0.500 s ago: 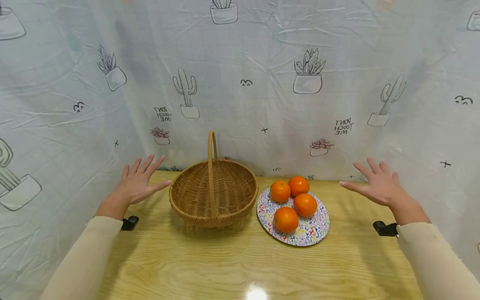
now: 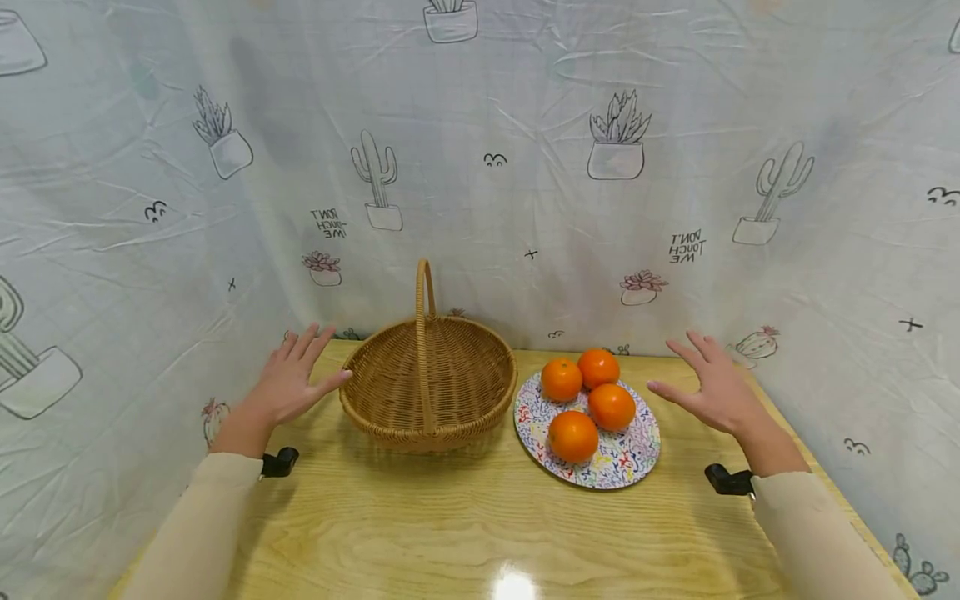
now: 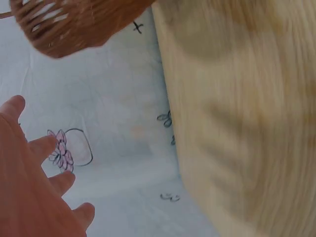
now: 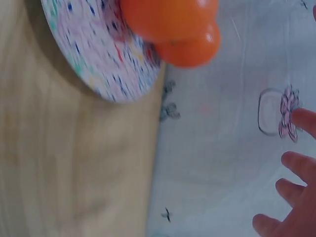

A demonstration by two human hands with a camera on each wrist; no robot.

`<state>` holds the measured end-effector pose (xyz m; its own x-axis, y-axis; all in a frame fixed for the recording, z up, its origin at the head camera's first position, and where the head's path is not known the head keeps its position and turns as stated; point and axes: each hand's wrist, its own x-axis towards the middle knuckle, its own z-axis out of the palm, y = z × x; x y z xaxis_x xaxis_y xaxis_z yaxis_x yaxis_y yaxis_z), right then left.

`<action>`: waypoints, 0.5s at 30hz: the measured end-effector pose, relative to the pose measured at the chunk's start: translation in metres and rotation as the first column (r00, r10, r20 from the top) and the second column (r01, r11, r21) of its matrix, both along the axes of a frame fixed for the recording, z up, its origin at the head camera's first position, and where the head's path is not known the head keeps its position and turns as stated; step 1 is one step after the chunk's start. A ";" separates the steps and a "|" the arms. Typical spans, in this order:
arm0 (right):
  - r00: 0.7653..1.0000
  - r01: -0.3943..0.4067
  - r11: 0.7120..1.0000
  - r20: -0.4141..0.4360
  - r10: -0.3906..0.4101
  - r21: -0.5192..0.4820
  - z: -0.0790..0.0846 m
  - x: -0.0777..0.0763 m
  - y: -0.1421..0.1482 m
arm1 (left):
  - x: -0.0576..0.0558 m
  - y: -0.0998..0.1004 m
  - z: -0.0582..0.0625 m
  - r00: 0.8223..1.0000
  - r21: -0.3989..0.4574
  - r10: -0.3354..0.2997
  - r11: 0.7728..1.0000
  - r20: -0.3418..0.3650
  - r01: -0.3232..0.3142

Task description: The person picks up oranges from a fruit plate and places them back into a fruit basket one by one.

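Observation:
A brown wicker basket (image 2: 468,367) with a tall arched handle stands on the table, nothing inside it. Right of it lies a round plate (image 2: 630,458) with a multicoloured squiggle pattern, bearing several orange fruits (image 2: 573,437), which look like oranges. My left hand (image 2: 288,387) hovers beside the basket's left side, fingers spread, its thumb tip close to the rim in the head view. To the right of the plate, my right hand (image 2: 716,392) is held in the air with spread fingers, the thumb pointing toward the fruit. Both hands hold nothing.
The light wooden table (image 2: 420,533) ends at a pale curtain (image 2: 525,208) printed with potted cacti, which hangs behind and along both sides. A black wrist mount (image 2: 280,462) sits on the left wrist, another mount (image 2: 727,479) on the right.
Both hands have moved inward, the left one toward the basket and the right one toward the plate, and slightly lower in view. Basket, plate and fruit stay where they were.

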<state>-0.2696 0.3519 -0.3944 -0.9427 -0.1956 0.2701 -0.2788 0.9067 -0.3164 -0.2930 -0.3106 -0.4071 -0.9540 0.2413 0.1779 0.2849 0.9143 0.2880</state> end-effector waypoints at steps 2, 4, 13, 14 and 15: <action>1.000 -0.016 0.999 -0.010 0.016 -0.039 -0.008 0.000 -0.007 | -0.002 0.002 -0.005 1.000 0.042 -0.011 0.999 -0.009 0.012; 0.999 -0.035 0.996 -0.013 0.034 -0.078 -0.016 0.000 -0.013 | -0.003 0.004 -0.009 0.999 0.092 -0.024 0.995 -0.021 0.026; 0.991 -0.120 0.974 -0.076 0.107 -0.193 -0.052 0.001 -0.042 | -0.007 0.014 -0.023 0.994 0.324 -0.109 0.941 0.014 0.099; 0.991 -0.122 0.971 -0.077 0.108 -0.204 -0.055 0.001 -0.045 | -0.006 0.014 -0.024 0.993 0.359 -0.119 0.928 0.022 0.103; 0.991 -0.125 0.968 -0.078 0.110 -0.217 -0.057 0.002 -0.048 | -0.006 0.015 -0.026 0.991 0.393 -0.129 0.913 0.031 0.106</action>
